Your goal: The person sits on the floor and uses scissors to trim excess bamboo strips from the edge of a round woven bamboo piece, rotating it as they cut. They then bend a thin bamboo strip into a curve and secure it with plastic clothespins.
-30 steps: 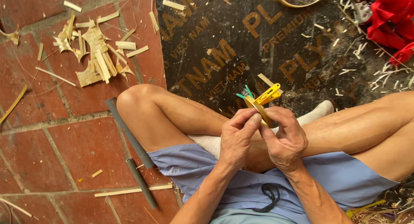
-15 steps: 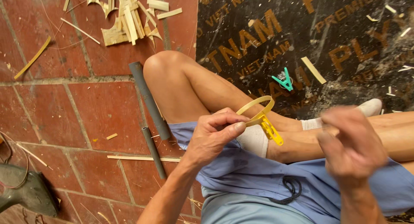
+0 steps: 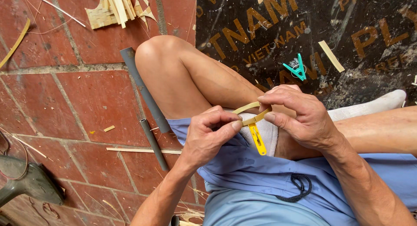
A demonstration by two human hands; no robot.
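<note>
I sit cross-legged in blue shorts on a red tile floor. My left hand (image 3: 210, 132) pinches one end of a thin bent bamboo strip (image 3: 246, 108) that curves into a small loop over my lap. A yellow plastic clip (image 3: 257, 139) hangs from the strip where its ends meet. My right hand (image 3: 297, 115) grips the other side of the loop with thumb and fingers. A green plastic clip (image 3: 296, 69) lies on the black printed mat (image 3: 269, 30) beyond my knee, a short way from my right hand.
Two grey plastic tubes (image 3: 145, 93) lie on the red tiles (image 3: 87, 100) beside my left knee. Bamboo offcuts (image 3: 115, 8) are piled at the top left. A loose bamboo slat (image 3: 331, 55) rests on the mat. A dark tool (image 3: 26, 182) sits at the lower left.
My right hand has come back from the lower right onto the bamboo loop. The green clip, which was at the strip one second ago, lies on the mat.
</note>
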